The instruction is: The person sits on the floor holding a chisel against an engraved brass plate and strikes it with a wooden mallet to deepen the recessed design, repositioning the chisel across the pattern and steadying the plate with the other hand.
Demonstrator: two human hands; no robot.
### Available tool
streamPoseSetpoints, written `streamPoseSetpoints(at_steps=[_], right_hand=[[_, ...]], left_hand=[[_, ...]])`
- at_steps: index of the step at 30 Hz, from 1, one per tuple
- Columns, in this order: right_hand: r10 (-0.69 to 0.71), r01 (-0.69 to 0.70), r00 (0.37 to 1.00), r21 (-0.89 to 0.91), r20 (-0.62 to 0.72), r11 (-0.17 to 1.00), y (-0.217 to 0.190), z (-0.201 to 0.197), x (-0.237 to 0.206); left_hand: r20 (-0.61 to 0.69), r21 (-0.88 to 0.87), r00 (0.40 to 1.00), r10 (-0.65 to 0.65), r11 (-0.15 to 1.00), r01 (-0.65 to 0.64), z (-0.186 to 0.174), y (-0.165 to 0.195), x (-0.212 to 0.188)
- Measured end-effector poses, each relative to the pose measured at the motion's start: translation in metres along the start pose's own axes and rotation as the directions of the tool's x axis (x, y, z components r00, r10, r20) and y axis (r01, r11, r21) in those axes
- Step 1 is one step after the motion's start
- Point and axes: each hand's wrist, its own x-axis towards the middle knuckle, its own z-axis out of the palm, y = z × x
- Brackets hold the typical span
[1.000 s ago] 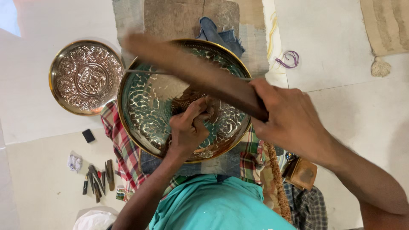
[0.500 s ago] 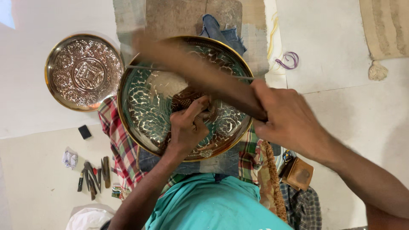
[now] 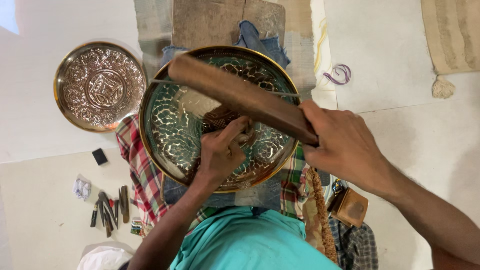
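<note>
A large round brass plate point(image 3: 165, 107) with an embossed pattern rests on my lap over checked cloth. My left hand point(image 3: 222, 150) is closed around a small metal punch, whose tip presses on the plate's centre. My right hand point(image 3: 345, 145) grips one end of a long brown wooden mallet point(image 3: 240, 95), which lies diagonally above the plate, reaching toward its upper left rim. The punch's tip is hidden under my fingers and the mallet.
A second, smaller embossed brass plate point(image 3: 100, 86) lies on the floor to the left. Several small chisels point(image 3: 110, 206) lie on the floor at lower left beside a black block point(image 3: 100, 156). A wooden board point(image 3: 220, 20) sits beyond the plate. A small brown box point(image 3: 352, 207) sits at my right.
The wooden mallet has come down a little closer to the plate and my left hand. The left hand stays on the punch at the plate's centre.
</note>
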Motion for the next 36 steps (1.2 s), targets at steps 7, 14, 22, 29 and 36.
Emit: streamPoseSetpoints(at_steps=[7, 14, 22, 29, 36], right_hand=[[-0.051, 0.063, 0.992, 0.103, -0.114, 0.993, 0.009, 0.006, -0.003], [0.006, 0.020, 0.993, 0.216, -0.116, 0.976, 0.020, 0.016, -0.003], [0.052, -0.018, 0.991, 0.272, -0.119, 0.962, 0.029, 0.020, -0.004], [0.057, -0.009, 0.987, 0.302, -0.149, 0.953, 0.030, 0.025, -0.008], [0.008, 0.092, 0.964, 0.365, -0.265, 0.926, 0.029, 0.030, -0.008]], left_hand=[[0.019, 0.030, 1.000, -0.018, 0.999, 0.018, -0.003, 0.000, 0.002], [0.039, 0.033, 0.999, -0.021, 0.999, 0.020, -0.009, 0.006, 0.006], [0.030, -0.019, 1.000, 0.000, 1.000, 0.001, -0.009, 0.007, 0.008], [0.070, -0.031, 0.997, 0.018, 0.999, -0.016, -0.010, 0.002, 0.007], [0.143, 0.003, 0.986, -0.087, 0.996, 0.087, -0.013, 0.005, 0.010]])
